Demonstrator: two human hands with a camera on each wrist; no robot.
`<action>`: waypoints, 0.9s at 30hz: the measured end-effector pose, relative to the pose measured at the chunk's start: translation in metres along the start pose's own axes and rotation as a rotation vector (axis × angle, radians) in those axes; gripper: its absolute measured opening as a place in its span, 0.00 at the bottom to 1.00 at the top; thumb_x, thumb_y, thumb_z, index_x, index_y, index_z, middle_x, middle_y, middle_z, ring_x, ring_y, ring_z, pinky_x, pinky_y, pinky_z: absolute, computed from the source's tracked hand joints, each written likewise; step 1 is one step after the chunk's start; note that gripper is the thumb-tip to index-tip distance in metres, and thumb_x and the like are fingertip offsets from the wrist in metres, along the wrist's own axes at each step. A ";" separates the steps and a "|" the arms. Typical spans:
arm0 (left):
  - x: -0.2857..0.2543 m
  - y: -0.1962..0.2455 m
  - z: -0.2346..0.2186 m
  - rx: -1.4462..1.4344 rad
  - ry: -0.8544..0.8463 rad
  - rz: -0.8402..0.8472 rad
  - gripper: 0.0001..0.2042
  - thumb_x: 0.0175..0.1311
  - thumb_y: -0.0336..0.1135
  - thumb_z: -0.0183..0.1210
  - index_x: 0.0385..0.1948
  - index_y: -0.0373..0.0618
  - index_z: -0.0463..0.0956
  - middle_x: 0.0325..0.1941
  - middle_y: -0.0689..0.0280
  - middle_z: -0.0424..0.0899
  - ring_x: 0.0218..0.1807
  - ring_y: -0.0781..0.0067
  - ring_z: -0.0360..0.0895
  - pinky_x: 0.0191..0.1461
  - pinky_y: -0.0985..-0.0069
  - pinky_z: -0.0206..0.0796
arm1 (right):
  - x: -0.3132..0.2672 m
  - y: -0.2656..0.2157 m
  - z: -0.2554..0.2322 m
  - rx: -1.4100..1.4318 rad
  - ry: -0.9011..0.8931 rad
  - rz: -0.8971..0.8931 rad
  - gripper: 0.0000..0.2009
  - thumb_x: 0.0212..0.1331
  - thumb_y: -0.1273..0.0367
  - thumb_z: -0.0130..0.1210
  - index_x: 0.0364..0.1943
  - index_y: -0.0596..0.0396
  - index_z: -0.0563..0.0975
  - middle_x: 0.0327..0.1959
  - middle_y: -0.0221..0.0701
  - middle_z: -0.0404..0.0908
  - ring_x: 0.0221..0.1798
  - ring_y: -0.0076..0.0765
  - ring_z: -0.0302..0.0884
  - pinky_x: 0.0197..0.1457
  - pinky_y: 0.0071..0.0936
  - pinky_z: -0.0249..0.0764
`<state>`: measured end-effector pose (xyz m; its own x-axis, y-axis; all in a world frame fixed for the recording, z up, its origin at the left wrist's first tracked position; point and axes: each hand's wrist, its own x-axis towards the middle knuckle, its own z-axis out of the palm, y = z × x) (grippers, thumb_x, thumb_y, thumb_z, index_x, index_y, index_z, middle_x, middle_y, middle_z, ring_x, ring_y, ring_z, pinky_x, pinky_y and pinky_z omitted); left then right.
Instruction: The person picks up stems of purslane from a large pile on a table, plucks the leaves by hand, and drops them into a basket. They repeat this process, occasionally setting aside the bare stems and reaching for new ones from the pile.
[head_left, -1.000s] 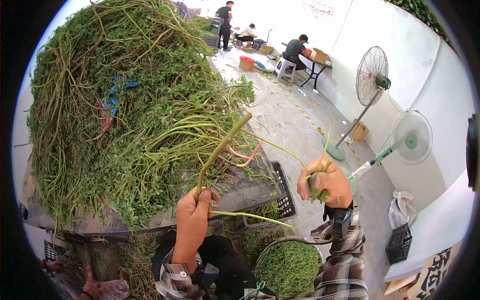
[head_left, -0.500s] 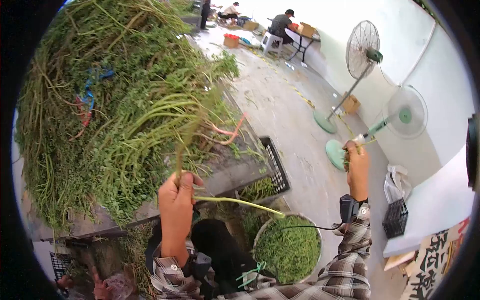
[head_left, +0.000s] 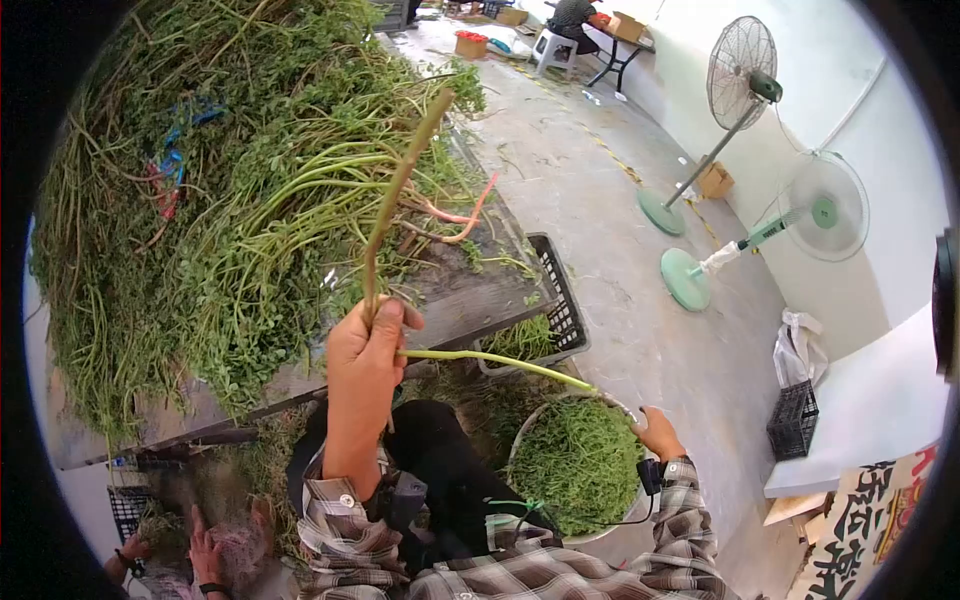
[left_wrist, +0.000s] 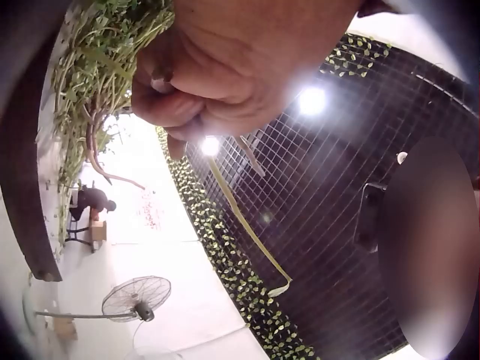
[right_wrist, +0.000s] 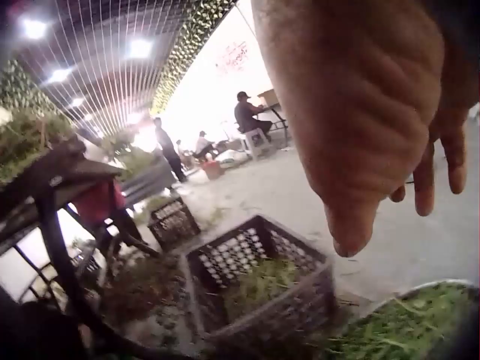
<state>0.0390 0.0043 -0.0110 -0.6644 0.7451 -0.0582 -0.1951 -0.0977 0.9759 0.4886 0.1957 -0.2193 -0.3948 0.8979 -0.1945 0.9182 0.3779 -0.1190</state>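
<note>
My left hand (head_left: 362,365) pinches a thick brownish-green plant stem (head_left: 397,190) that stands upright above the fist. A thinner green stem (head_left: 500,362) sticks out to the right from the same grip. In the left wrist view the fingers are curled tight, with a stem (left_wrist: 244,219) extending from them. My right hand (head_left: 659,434) is at the right edge of a round tub (head_left: 628,408) full of chopped green stems (head_left: 578,462). Its fingers hang loosely extended in the right wrist view, holding nothing.
A large heap of leafy stems (head_left: 230,200) covers the table (head_left: 470,300) on the left. A black crate (head_left: 562,290) stands beside its corner. Two fans (head_left: 742,75) are at right. Another person's hands (head_left: 205,550) show at lower left.
My right hand let go of the bunch of leafy tops after swinging out right, then came down to the tub. My left hand keeps its stems.
</note>
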 end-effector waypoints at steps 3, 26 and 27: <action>0.002 -0.006 0.005 -0.031 -0.022 0.041 0.13 0.67 0.39 0.49 0.27 0.39 0.72 0.16 0.77 0.61 0.13 0.91 0.51 0.13 0.88 0.41 | 0.014 -0.089 -0.043 0.481 0.001 -0.090 0.19 0.51 0.66 0.56 0.48 0.57 0.72 0.37 0.42 0.78 0.38 0.47 0.76 0.44 0.33 0.72; -0.002 0.015 -0.021 -0.354 -0.044 0.036 0.14 0.69 0.39 0.45 0.46 0.38 0.71 0.36 0.65 0.77 0.14 0.92 0.53 0.13 0.90 0.53 | 0.002 -0.377 -0.140 1.368 -0.304 -0.589 0.08 0.60 0.72 0.47 0.41 0.61 0.73 0.25 0.23 0.71 0.27 0.17 0.65 0.31 0.17 0.64; -0.002 0.015 -0.022 -0.344 0.016 0.064 0.14 0.69 0.39 0.45 0.47 0.39 0.71 0.39 0.65 0.77 0.15 0.92 0.54 0.14 0.90 0.54 | 0.002 -0.373 -0.142 1.613 -0.401 -0.431 0.08 0.60 0.72 0.47 0.41 0.61 0.73 0.23 0.22 0.69 0.26 0.16 0.64 0.30 0.16 0.62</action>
<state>0.0213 -0.0128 -0.0007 -0.6940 0.7200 -0.0057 -0.3828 -0.3622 0.8499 0.1498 0.0884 -0.0376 -0.7993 0.5967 -0.0711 -0.1080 -0.2591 -0.9598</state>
